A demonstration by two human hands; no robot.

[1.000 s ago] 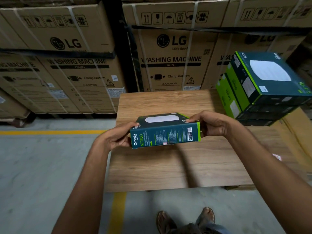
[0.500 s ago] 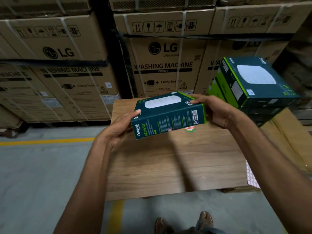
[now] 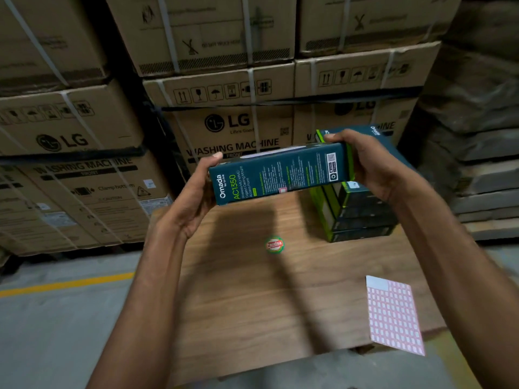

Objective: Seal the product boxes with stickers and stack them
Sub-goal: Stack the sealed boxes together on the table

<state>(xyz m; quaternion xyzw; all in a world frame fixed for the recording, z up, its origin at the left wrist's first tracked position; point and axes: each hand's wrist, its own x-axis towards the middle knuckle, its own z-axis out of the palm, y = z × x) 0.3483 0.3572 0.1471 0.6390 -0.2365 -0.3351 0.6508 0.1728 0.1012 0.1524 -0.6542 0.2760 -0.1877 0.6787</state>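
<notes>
Held item: a dark green product box [image 3: 280, 172] marked Omada AC1350 is in the air above the wooden surface [image 3: 252, 304], its long printed side towards the camera and its right end slightly higher.
Left hand [image 3: 193, 197]: the grip is clamped on the box's left end, with the thumb on the top edge.
Right hand [image 3: 373, 164]: the grip is clamped on the box's right end, with the thumb on top.
Stack [image 3: 356, 217]: matching boxes are piled at the far right of the surface, behind the right hand. Whether the held box touches the stack cannot be told.
Sticker sheet [image 3: 394, 315]: a pink grid sheet lies at the near right, overhanging the surface's edge.
Round item [image 3: 274, 244]: small, red and green, and blurred, it lies on the surface below the box.
Background: strapped LG cartons [image 3: 233, 127] stand beyond the surface. A yellow line [image 3: 67, 283] runs across the grey floor [image 3: 56, 318].
</notes>
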